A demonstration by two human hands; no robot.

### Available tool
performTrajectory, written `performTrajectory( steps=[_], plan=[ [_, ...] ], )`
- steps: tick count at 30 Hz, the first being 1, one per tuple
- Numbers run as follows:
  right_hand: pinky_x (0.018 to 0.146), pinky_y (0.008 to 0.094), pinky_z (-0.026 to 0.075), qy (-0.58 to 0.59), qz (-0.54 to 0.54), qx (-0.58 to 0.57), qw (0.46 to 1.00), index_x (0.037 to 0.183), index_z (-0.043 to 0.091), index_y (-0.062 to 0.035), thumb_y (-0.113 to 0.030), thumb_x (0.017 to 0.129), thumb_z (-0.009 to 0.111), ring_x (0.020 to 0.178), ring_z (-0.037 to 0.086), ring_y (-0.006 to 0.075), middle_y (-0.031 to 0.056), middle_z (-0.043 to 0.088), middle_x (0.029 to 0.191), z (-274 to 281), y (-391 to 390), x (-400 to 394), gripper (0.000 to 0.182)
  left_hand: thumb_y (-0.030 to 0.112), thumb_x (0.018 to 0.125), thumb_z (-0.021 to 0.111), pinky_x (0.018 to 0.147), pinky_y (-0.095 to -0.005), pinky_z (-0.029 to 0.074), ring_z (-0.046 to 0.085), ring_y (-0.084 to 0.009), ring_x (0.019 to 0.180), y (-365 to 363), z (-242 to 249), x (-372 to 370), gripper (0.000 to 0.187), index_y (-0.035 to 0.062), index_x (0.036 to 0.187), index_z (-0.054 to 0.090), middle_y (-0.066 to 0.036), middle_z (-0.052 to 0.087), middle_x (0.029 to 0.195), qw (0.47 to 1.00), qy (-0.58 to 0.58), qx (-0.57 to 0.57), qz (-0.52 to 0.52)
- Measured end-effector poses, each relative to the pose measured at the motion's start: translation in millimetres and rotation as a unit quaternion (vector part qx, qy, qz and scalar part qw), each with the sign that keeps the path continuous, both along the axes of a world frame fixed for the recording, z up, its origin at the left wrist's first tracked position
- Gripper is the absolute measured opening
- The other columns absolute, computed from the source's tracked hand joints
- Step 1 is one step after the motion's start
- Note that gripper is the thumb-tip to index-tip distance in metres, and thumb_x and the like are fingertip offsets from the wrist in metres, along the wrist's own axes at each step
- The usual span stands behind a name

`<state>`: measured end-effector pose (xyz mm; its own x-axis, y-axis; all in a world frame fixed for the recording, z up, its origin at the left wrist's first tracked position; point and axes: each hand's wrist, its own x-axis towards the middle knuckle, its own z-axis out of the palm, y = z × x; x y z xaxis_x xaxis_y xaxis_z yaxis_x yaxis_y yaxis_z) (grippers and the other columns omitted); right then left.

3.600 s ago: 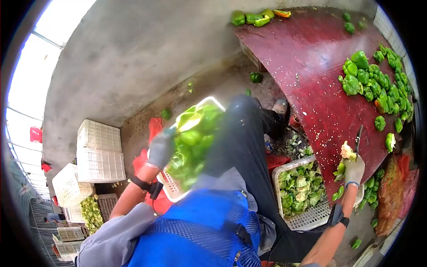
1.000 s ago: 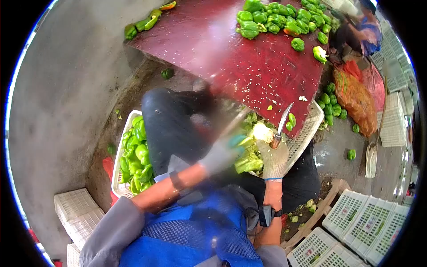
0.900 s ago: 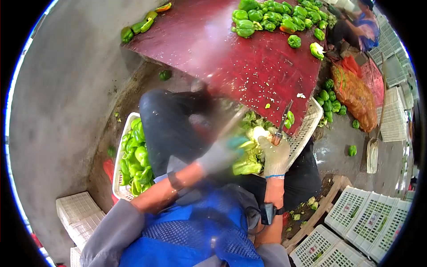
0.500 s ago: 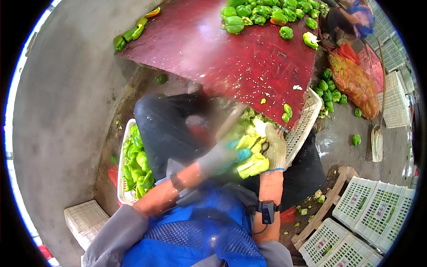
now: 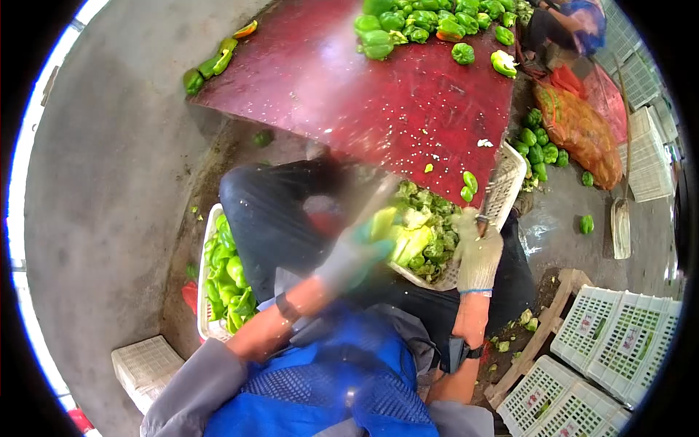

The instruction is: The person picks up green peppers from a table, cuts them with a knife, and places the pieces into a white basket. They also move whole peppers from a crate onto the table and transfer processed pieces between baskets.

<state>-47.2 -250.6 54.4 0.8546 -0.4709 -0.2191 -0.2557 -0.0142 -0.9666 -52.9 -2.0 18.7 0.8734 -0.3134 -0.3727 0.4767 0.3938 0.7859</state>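
My left hand, in a grey and teal glove, is closed around a pale green pepper piece, a little smeared by motion. My right hand, in a whitish knit glove, is at the right rim of the white crate between my legs. Its fingers look curled, and a small dark brown thing shows at them, too small to name. Pepper scraps, pale and dark green, lie in that crate between my hands. Left of my leg stands another crate holding cut green peppers.
A red board with scattered seeds carries whole green peppers at its far end. Right of it are a net sack, loose peppers and a co-worker. Stacked crates and a wooden pallet stand at lower right.
My right hand has moved right, away from the pale pepper pieces, which now lie in the crate. My left hand has drawn back slightly left with a pepper piece in it.
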Motion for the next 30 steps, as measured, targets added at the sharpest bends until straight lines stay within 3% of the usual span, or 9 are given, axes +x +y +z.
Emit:
performTrajectory(
  steps=[1,3,6,9,14,16,20,27,30],
  plan=[
    [0.046,0.0263,0.037,0.019,0.042,0.095,0.994,0.123,0.074,0.0001,-0.030,0.110,0.082,0.052,0.052,0.0053,-0.0011,0.065,0.078,11.4,8.1,-10.6,0.034,-0.003,0.107,0.072,0.107,-0.0304,0.058,0.070,-0.0135,0.128,0.4,-1.6,-0.7,0.057,-0.0019,0.163,0.060,-0.005,0.073,0.147,0.999,-0.025,0.038,-0.009],
    [0.046,0.0273,0.039,-0.010,0.166,-0.044,0.985,0.128,0.073,0.0040,-0.012,0.102,0.084,0.051,0.053,0.0081,0.0014,0.067,0.076,-24.5,7.9,-27.9,0.033,-0.004,0.107,0.072,0.109,-0.0306,0.057,0.069,-0.0138,0.131,-3.3,-0.4,-0.1,0.059,-0.0026,0.164,0.059,-0.005,0.072,0.150,0.995,-0.052,0.076,-0.025],
    [0.048,0.0284,0.042,0.025,0.166,0.015,0.986,0.124,0.073,0.0051,-0.009,0.098,0.085,0.051,0.055,0.0092,0.0007,0.064,0.072,-12.3,28.9,-30.6,0.032,0.000,0.107,0.073,0.103,-0.0315,0.061,0.074,-0.0154,0.122,-7.2,9.9,-4.9,0.051,-0.0027,0.158,0.064,-0.007,0.075,0.142,0.997,-0.050,0.061,-0.001],
    [0.050,0.0288,0.044,0.036,0.100,0.124,0.986,0.124,0.074,0.0051,-0.009,0.097,0.085,0.054,0.056,0.0095,0.0006,0.064,0.072,18.4,39.2,-25.5,0.032,0.008,0.109,0.075,0.086,-0.0309,0.065,0.078,-0.0155,0.103,1.8,21.6,-6.8,0.041,-0.0016,0.148,0.069,-0.010,0.080,0.127,0.997,0.053,-0.006,-0.064],
    [0.054,0.0334,0.045,-0.008,0.188,-0.005,0.982,0.123,0.074,0.0065,-0.011,0.101,0.081,0.058,0.058,0.0113,0.0024,0.063,0.071,0.1,25.0,-23.5,0.029,0.020,0.109,0.079,0.063,-0.0280,0.057,0.073,-0.0116,0.075,0.1,38.0,-9.0,0.026,0.0020,0.128,0.080,-0.004,0.080,0.094,0.994,0.021,0.088,-0.063],
    [0.056,0.0379,0.045,-0.208,0.145,-0.299,0.920,0.113,0.073,0.0055,-0.010,0.101,0.078,0.058,0.057,0.0137,0.0056,0.059,0.066,4.1,25.2,-24.8,0.020,0.022,0.109,0.080,0.063,-0.0282,0.056,0.072,-0.0109,0.073,1.2,37.1,-3.7,0.026,0.0026,0.126,0.082,-0.002,0.079,0.091,0.987,0.000,0.152,-0.058],
    [0.057,0.0414,0.042,-0.035,0.183,-0.217,0.958,0.093,0.068,0.0002,-0.014,0.099,0.080,0.057,0.051,0.0162,0.0055,0.054,0.062,35.7,37.1,-45.4,0.019,0.026,0.109,0.080,0.064,-0.0300,0.057,0.071,-0.0097,0.071,1.8,10.5,-3.6,0.026,0.0037,0.120,0.085,0.000,0.078,0.086,0.939,-0.098,0.329,-0.036],
    [0.057,0.0473,0.045,-0.092,0.272,-0.278,0.917,0.086,0.071,-0.0023,-0.023,0.099,0.089,0.052,0.054,0.0315,0.0146,0.057,0.059,11.0,48.6,-57.8,0.031,0.030,0.109,0.081,0.067,-0.0322,0.058,0.070,-0.0082,0.073,-5.8,21.8,-3.3,0.027,0.0044,0.113,0.089,0.001,0.078,0.081,0.862,-0.145,0.477,-0.087],
    [0.058,0.0471,0.047,-0.073,0.288,-0.263,0.918,0.085,0.072,-0.0006,-0.023,0.100,0.088,0.052,0.057,0.0340,0.0170,0.059,0.060,9.2,42.3,-51.5,0.031,0.036,0.106,0.081,0.082,-0.0432,0.064,0.081,-0.0195,0.082,-6.3,30.1,-4.7,0.045,0.0078,0.141,0.079,-0.013,0.086,0.096,0.844,-0.189,0.492,-0.098]
  ],
)
